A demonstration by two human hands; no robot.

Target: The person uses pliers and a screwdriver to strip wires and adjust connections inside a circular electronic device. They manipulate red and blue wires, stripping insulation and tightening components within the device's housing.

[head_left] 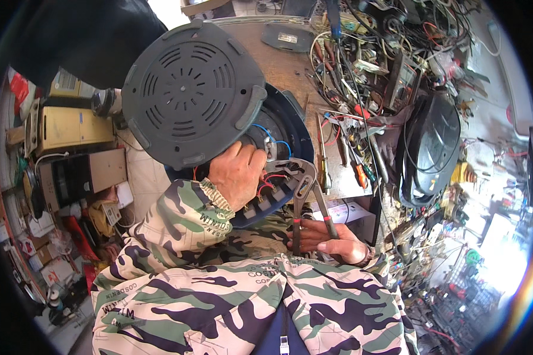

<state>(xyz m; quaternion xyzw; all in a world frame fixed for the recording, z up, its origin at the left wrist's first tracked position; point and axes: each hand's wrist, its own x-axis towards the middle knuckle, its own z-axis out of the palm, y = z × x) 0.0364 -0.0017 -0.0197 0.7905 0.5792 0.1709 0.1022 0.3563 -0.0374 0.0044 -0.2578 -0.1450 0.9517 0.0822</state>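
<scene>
A dark blue, round appliance housing [302,127] lies upturned over my lap, showing a metal part and blue and red wires inside. Its round black vented bottom cover [186,97] is tilted off to the left side. My left hand [237,174] reaches into the opening beside the cover's lower edge, fingers curled; what they pinch is hidden. In my right hand [331,241] are slip-joint pliers [314,207], with the handles between fingers and thumb. Their jaws rest at the housing's near right rim, close to the red wires; whether they bite on anything is hard to tell.
A wooden bench [254,47] stands ahead, with a dark oval plate [287,38] on it. To its right lie screwdrivers [361,174], tangled cables, a multimeter [401,83] and a large black shell [429,151]. Yellowish appliances [77,130] stand at the left.
</scene>
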